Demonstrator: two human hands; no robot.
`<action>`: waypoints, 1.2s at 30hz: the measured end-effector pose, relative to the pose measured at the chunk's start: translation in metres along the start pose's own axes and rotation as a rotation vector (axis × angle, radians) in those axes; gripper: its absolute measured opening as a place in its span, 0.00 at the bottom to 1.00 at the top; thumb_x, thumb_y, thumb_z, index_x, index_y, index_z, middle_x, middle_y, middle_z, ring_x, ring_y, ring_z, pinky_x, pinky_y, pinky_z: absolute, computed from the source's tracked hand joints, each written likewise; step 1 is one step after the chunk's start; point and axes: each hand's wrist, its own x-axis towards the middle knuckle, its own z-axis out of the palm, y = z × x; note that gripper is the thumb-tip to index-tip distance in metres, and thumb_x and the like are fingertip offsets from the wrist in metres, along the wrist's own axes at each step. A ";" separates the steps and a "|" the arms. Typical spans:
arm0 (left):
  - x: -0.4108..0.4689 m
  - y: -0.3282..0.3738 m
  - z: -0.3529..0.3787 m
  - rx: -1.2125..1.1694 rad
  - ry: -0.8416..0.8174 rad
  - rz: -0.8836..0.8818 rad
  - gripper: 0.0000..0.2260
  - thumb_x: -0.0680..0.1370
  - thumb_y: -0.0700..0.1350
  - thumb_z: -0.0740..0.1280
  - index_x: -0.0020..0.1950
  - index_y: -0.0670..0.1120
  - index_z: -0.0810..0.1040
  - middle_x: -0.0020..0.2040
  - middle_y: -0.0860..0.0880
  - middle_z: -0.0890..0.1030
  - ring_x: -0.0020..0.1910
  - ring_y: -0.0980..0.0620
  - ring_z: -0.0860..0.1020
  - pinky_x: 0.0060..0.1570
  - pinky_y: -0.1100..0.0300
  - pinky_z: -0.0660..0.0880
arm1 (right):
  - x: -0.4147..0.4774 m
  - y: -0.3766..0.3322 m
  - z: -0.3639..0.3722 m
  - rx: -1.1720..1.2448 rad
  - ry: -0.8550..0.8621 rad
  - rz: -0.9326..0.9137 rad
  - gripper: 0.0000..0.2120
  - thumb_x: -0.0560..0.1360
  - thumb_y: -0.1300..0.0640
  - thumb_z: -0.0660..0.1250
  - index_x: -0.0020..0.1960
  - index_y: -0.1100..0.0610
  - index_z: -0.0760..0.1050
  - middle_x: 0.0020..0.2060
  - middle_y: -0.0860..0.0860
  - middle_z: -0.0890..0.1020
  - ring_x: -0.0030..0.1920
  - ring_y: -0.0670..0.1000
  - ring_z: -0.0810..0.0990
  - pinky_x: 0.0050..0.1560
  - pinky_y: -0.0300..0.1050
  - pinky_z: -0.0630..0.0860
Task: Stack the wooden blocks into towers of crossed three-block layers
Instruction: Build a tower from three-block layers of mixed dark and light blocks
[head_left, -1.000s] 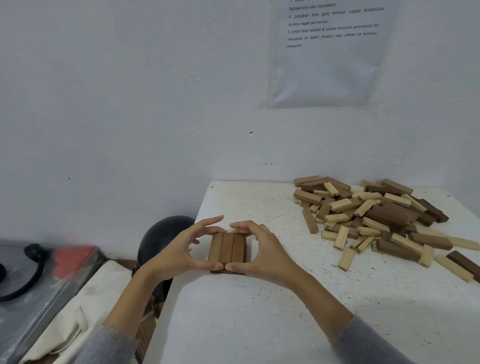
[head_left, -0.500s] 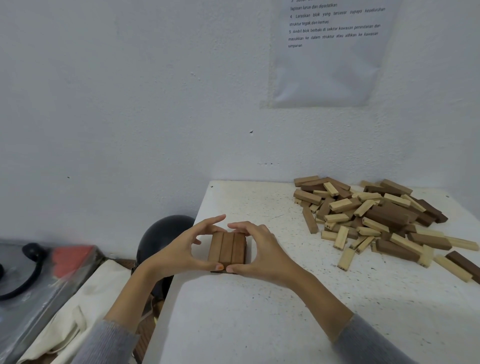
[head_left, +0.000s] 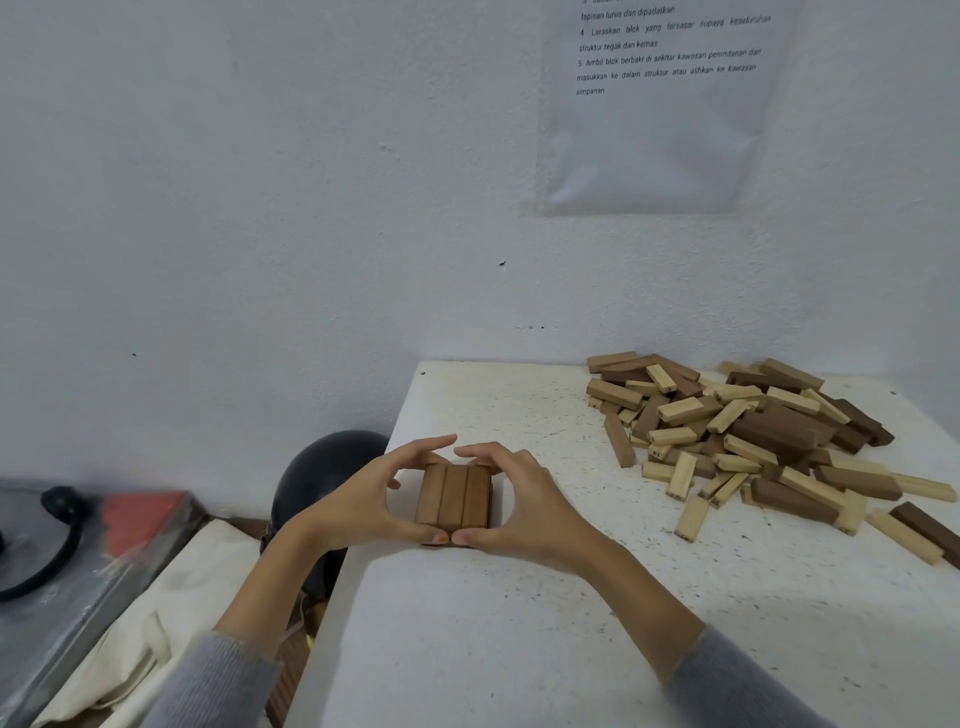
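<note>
Head view: block stack (head_left: 453, 496) pinched between left hand (head_left: 363, 501), right hand (head_left: 532, 514).

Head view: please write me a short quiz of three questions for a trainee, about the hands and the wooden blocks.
1. True or false: the three-block layer lies between the left hand and the right hand.
2. Where is the pile of loose blocks? A) on the table, right of the hands; B) on the floor; C) in the left hand.
3. Fill in: at the layer's near edge, the two ___ meet.
Key: 1 true; 2 A; 3 thumbs.
</note>
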 end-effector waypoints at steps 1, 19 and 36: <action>0.000 0.000 0.000 -0.001 0.003 0.003 0.39 0.67 0.48 0.79 0.73 0.62 0.62 0.61 0.68 0.74 0.65 0.65 0.69 0.55 0.69 0.66 | 0.000 0.001 0.000 0.000 0.001 0.001 0.34 0.67 0.51 0.78 0.68 0.41 0.66 0.52 0.29 0.66 0.57 0.35 0.63 0.66 0.46 0.62; -0.033 0.029 0.055 -0.883 0.469 -0.215 0.24 0.80 0.59 0.56 0.73 0.51 0.66 0.74 0.53 0.66 0.75 0.54 0.62 0.73 0.57 0.58 | -0.027 -0.005 0.056 0.861 0.347 0.278 0.28 0.78 0.40 0.55 0.76 0.43 0.54 0.76 0.42 0.59 0.75 0.43 0.58 0.74 0.43 0.53; -0.035 0.063 0.076 -1.105 0.415 -0.164 0.15 0.78 0.55 0.56 0.60 0.54 0.75 0.56 0.59 0.82 0.50 0.69 0.79 0.45 0.73 0.74 | -0.016 -0.030 0.084 0.893 0.439 0.273 0.47 0.64 0.24 0.53 0.77 0.47 0.57 0.74 0.45 0.64 0.73 0.43 0.63 0.76 0.49 0.58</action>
